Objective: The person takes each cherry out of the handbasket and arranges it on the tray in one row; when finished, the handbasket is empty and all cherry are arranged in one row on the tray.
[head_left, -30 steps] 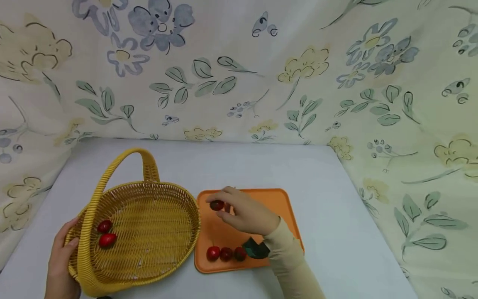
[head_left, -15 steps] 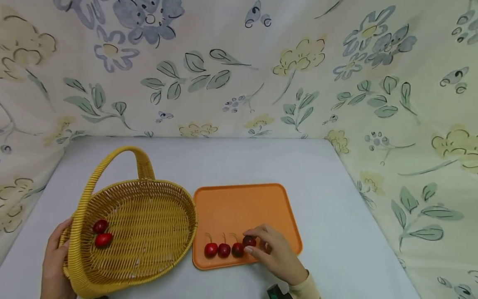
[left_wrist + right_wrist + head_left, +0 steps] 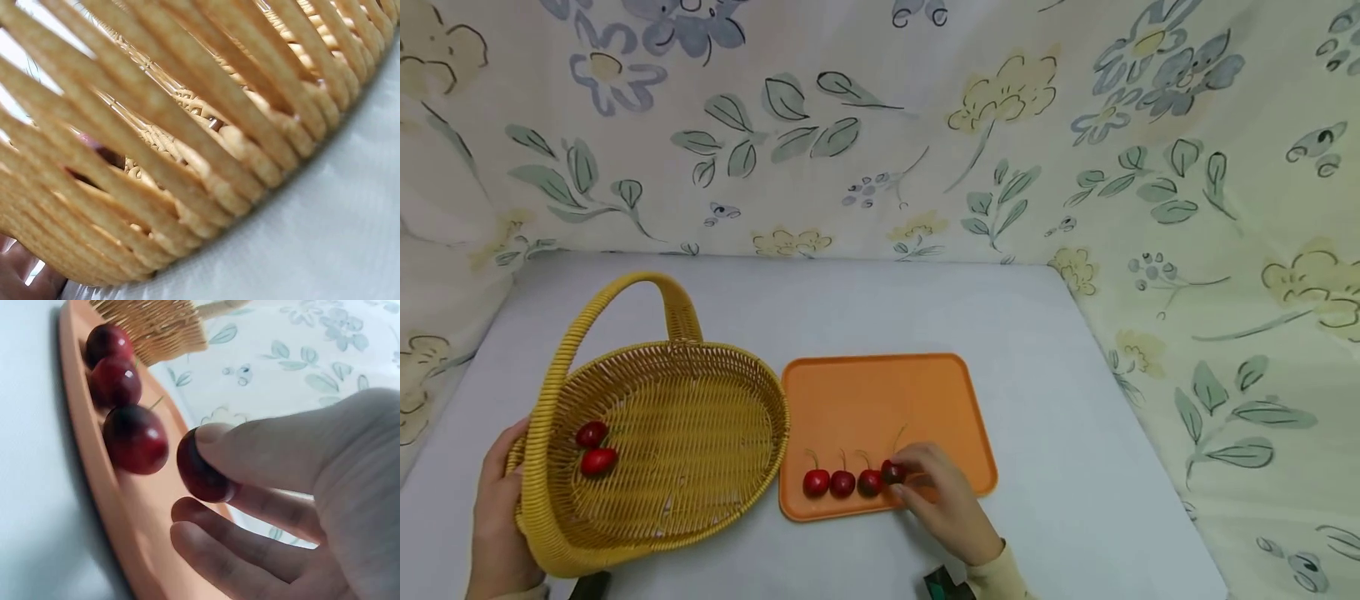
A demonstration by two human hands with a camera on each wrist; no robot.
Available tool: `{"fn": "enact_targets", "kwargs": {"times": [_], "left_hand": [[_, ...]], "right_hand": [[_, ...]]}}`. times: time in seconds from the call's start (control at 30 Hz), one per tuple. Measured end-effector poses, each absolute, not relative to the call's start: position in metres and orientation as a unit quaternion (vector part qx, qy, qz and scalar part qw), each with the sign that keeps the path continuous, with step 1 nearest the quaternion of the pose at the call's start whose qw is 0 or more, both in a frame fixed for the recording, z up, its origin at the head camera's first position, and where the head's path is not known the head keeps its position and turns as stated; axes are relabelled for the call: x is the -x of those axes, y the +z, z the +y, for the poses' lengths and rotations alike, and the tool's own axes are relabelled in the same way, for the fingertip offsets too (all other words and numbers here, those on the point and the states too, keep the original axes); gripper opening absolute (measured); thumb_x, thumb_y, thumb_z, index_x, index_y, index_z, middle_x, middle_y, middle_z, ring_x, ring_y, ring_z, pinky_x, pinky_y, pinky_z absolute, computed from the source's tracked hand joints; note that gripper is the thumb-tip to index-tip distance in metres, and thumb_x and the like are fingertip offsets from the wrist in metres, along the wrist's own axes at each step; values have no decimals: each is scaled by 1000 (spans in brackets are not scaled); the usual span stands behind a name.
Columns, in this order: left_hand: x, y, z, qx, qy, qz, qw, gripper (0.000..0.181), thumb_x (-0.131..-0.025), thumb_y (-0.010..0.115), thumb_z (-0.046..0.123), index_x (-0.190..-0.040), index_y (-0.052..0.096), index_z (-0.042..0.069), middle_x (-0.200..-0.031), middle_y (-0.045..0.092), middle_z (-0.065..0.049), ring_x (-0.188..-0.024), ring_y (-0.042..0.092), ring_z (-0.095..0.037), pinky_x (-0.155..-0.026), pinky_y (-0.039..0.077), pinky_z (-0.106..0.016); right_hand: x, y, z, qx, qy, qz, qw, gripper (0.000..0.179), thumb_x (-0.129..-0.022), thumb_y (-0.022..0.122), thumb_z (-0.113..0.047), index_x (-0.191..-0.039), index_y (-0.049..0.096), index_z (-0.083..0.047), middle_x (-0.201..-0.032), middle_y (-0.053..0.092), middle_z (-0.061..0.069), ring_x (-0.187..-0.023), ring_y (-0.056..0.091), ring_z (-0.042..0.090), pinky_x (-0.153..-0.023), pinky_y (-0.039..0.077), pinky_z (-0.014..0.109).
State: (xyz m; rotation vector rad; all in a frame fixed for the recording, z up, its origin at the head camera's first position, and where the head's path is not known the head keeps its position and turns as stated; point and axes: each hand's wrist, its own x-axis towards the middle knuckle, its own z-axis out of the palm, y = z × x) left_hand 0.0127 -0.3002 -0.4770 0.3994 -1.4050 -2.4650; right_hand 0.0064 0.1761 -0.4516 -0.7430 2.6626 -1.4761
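Observation:
My right hand [image 3: 951, 508] pinches a dark red cherry [image 3: 203, 475] between thumb and fingertips, low over the front of the orange tray [image 3: 872, 400]. Its thin stem points up and away. To its left, three stemmed cherries [image 3: 842, 483] stand in a row along the tray's near edge. My left hand [image 3: 501, 517] holds the left rim of a yellow wicker basket [image 3: 692, 450], thumb on the near side. Inside, against the left wall, lie two red cherries [image 3: 598, 462]. Only woven slats [image 3: 187, 144] and a bit of that hand show in the left wrist view.
Basket and tray stand side by side on a white tabletop [image 3: 1060, 450], the tray to the right. The basket's tall arched handle [image 3: 561, 350] rises at its left. A flower-printed cloth [image 3: 880, 167] hangs behind the table and along its right side.
My right hand has carried the cherry from above the upper left of the tray to the right end of the front row. My left hand has kept its hold on the basket.

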Motion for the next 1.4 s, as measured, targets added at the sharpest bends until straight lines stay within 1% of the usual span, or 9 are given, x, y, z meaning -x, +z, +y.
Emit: {"fn": "enact_targets", "kwargs": {"times": [0.13, 0.27, 0.4, 0.67, 0.83, 0.93, 1.13, 1.3, 1.4], "left_hand": [[-12, -475, -300, -150, -856, -475, 135, 44, -100, 40, 3, -143, 39, 12, -135, 46, 0, -99, 60, -9, -67, 55, -20], [-12, -474, -299, -128, -867, -463, 135, 44, -101, 37, 1, -144, 38, 10, -132, 47, -2, -96, 62, -10, -67, 55, -21], [-11, -473, -299, -103, -873, -456, 140, 44, -101, 35, 0, -144, 36, 7, -129, 46, -6, -93, 63, -10, -66, 56, -21], [-8, -474, -301, -126, -874, -449, 140, 44, -100, 38, 0, -144, 38, 9, -130, 48, -3, -95, 63, -10, -67, 56, -21], [-9, -475, -302, -124, -867, -462, 139, 43, -100, 39, 2, -143, 39, 8, -129, 49, -5, -95, 63, -10, -67, 56, -21], [-11, -475, -301, -119, -865, -467, 139, 43, -100, 39, 2, -143, 39, 7, -128, 49, -6, -93, 64, -11, -66, 56, -21], [-13, -475, -302, -123, -866, -464, 138, 44, -100, 37, 1, -143, 38, 9, -129, 48, -4, -95, 62, -10, -67, 55, -21], [-11, -473, -303, -159, -874, -442, 124, 45, -100, 41, 1, -142, 42, 15, -128, 53, 2, -93, 62, -9, -65, 55, -21], [-11, -472, -303, -162, -873, -443, 122, 45, -100, 42, 2, -142, 43, 16, -127, 54, 3, -92, 63, -9, -64, 55, -21]], "right_hand": [[-8, -454, 176, 220, -417, 882, 13, 32, -89, 68, -18, -120, 57, -15, -114, 59, -6, -98, 59, 10, -80, 55, 27], [-10, -455, 178, 205, -381, 901, 31, 34, -87, 71, -17, -119, 59, -17, -113, 59, -12, -101, 56, 6, -86, 52, 29], [-8, -456, 179, 207, -372, 904, 42, 35, -86, 72, -16, -119, 60, -17, -113, 60, -11, -103, 56, 6, -89, 51, 31], [-6, -458, 178, 212, -367, 905, 48, 34, -86, 72, -18, -118, 60, -17, -112, 59, -12, -102, 55, 6, -88, 51, 29], [-6, -457, 180, 218, -358, 907, 41, 33, -87, 71, -15, -117, 60, -17, -111, 59, -11, -103, 54, 5, -88, 51, 29], [-6, -456, 180, 221, -348, 910, 39, 33, -86, 72, -16, -117, 60, -17, -111, 59, -12, -103, 54, 5, -88, 51, 29], [-8, -451, 180, 220, -327, 918, 49, 36, -86, 73, -20, -119, 59, -18, -116, 56, -12, -107, 52, 6, -91, 50, 30], [-6, -433, 177, 247, -309, 918, 27, 43, -85, 74, -22, -123, 57, -16, -121, 53, -8, -111, 51, 8, -91, 50, 32], [3, -413, 163, 287, -262, 921, 0, 42, -85, 73, -25, -124, 57, -17, -122, 53, -6, -112, 50, 10, -91, 50, 31]]}}
